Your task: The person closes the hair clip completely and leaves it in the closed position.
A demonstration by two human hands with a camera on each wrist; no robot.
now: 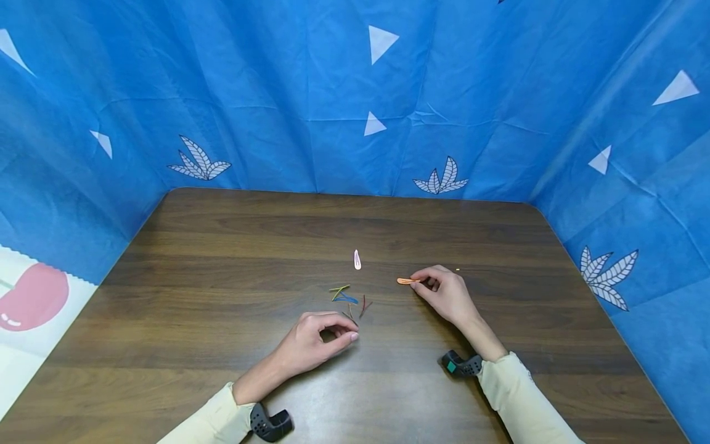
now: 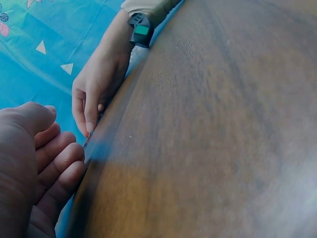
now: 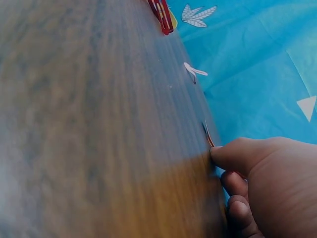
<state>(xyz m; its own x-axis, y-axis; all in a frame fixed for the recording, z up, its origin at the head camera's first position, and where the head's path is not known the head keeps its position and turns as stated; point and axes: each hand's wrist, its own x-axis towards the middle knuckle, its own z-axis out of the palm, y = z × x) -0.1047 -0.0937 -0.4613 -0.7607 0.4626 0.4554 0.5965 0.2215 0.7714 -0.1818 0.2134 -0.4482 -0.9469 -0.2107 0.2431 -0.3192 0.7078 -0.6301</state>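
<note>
- Right hand (image 1: 444, 296): thumb and fingertips pinch one end of slim orange hair clip (image 1: 405, 281), low at brown wood-grain table (image 1: 233, 259).
- Left hand (image 1: 316, 339): fingers loosely curved, thumb apart; just beside slim multicoloured hair clips (image 1: 349, 300).

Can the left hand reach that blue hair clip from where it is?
Probably yes: the left hand looks empty and is close to the blue hair clip. The yellow hair clip right next to it might get bumped, though.
</note>
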